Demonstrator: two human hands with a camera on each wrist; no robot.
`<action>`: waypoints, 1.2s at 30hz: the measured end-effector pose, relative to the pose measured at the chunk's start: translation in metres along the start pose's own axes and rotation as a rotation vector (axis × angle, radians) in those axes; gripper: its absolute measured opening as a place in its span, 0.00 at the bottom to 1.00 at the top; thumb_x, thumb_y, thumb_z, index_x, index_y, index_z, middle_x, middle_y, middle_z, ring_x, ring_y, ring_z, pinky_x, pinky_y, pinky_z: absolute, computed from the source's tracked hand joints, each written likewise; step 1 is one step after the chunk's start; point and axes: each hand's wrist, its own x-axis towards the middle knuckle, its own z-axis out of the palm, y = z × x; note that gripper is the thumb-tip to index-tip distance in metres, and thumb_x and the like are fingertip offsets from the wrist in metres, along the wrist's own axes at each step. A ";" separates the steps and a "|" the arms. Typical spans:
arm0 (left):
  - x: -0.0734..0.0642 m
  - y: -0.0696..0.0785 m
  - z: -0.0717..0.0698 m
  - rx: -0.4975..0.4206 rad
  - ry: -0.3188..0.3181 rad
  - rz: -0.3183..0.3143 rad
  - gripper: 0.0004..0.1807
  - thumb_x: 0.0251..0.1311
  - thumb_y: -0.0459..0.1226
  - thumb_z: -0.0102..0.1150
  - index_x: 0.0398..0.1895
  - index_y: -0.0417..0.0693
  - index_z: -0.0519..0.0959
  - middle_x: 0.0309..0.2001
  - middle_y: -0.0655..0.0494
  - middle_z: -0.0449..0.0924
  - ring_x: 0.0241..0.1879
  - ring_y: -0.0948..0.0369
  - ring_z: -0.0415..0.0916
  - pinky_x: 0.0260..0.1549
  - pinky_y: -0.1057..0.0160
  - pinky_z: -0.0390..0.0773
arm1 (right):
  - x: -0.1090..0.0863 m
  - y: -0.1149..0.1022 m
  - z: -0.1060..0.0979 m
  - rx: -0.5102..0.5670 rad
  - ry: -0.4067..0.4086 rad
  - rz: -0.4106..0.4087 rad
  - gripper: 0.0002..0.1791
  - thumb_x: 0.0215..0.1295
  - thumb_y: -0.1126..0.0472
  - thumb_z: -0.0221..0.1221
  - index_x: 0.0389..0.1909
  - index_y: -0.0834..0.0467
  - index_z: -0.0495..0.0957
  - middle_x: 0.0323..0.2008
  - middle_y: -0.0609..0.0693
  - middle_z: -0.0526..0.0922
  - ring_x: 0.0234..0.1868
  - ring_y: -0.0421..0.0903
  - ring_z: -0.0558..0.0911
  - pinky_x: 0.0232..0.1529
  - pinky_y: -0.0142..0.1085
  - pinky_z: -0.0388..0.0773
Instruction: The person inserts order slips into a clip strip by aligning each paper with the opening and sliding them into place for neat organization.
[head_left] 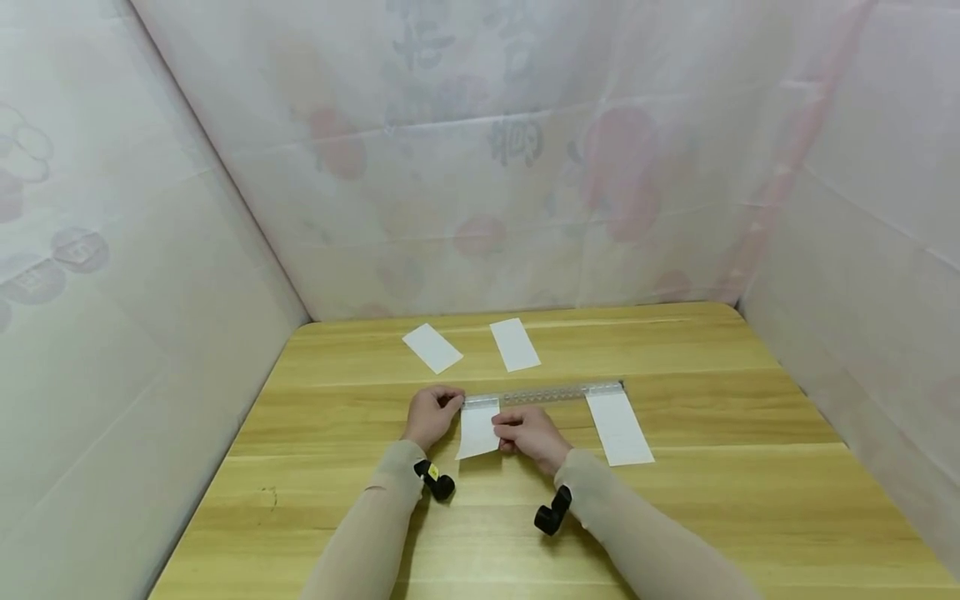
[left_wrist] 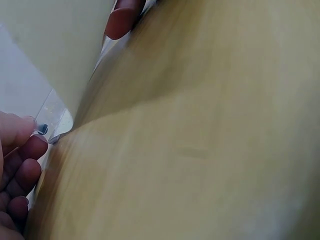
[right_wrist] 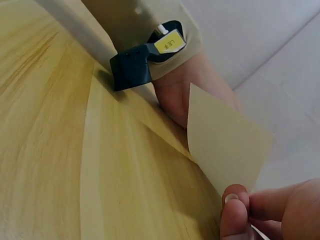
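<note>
A clear plastic strip (head_left: 543,395) with a patterned middle lies across the table. My left hand (head_left: 431,417) pinches its left end between thumb and forefinger, seen closer in the left wrist view. At that end a white paper card (head_left: 478,433) meets the strip along its top edge, its lower part lifted off the wood. My right hand (head_left: 534,437) pinches this card's right edge; in the right wrist view the card (right_wrist: 227,140) stands tilted up from the thumb and fingers. A second white card (head_left: 619,429) lies at the strip's right end, its top edge at the plastic.
Two loose white cards, one on the left (head_left: 432,348) and one on the right (head_left: 515,344), lie beyond the strip. The wooden table (head_left: 712,500) has printed fabric walls (head_left: 480,167) at its back and sides. Black cameras (head_left: 553,510) are strapped to both wrists.
</note>
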 end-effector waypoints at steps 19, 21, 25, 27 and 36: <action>-0.001 -0.002 0.003 0.008 0.010 0.027 0.06 0.63 0.37 0.61 0.38 0.47 0.86 0.36 0.58 0.83 0.36 0.62 0.77 0.39 0.60 0.77 | 0.004 0.011 -0.004 0.020 0.005 -0.020 0.15 0.66 0.71 0.57 0.52 0.74 0.76 0.41 0.62 0.80 0.26 0.42 0.78 0.31 0.34 0.78; -0.001 -0.002 0.004 0.011 0.020 0.028 0.06 0.63 0.36 0.61 0.37 0.47 0.86 0.35 0.57 0.83 0.36 0.61 0.77 0.39 0.60 0.77 | 0.004 0.012 -0.004 0.016 0.001 -0.023 0.16 0.66 0.71 0.57 0.52 0.74 0.76 0.41 0.62 0.80 0.27 0.42 0.79 0.31 0.34 0.79; -0.001 -0.002 0.005 0.022 0.027 0.042 0.06 0.63 0.36 0.61 0.38 0.47 0.86 0.36 0.57 0.84 0.36 0.61 0.77 0.39 0.59 0.77 | 0.003 0.013 -0.006 0.013 0.006 -0.025 0.16 0.66 0.70 0.57 0.52 0.73 0.76 0.40 0.61 0.79 0.27 0.43 0.78 0.32 0.35 0.79; -0.001 -0.001 0.006 0.026 0.024 0.043 0.06 0.63 0.36 0.61 0.38 0.47 0.86 0.36 0.57 0.83 0.36 0.61 0.77 0.39 0.60 0.77 | 0.003 0.013 -0.006 0.012 0.013 -0.031 0.15 0.66 0.70 0.57 0.52 0.73 0.76 0.40 0.61 0.79 0.27 0.43 0.78 0.32 0.35 0.79; -0.001 0.001 0.005 0.019 0.008 0.038 0.06 0.64 0.36 0.60 0.39 0.46 0.86 0.37 0.57 0.83 0.37 0.61 0.77 0.39 0.60 0.77 | 0.001 0.012 -0.006 0.003 0.031 -0.041 0.15 0.66 0.70 0.57 0.51 0.73 0.76 0.41 0.60 0.80 0.27 0.43 0.79 0.33 0.36 0.78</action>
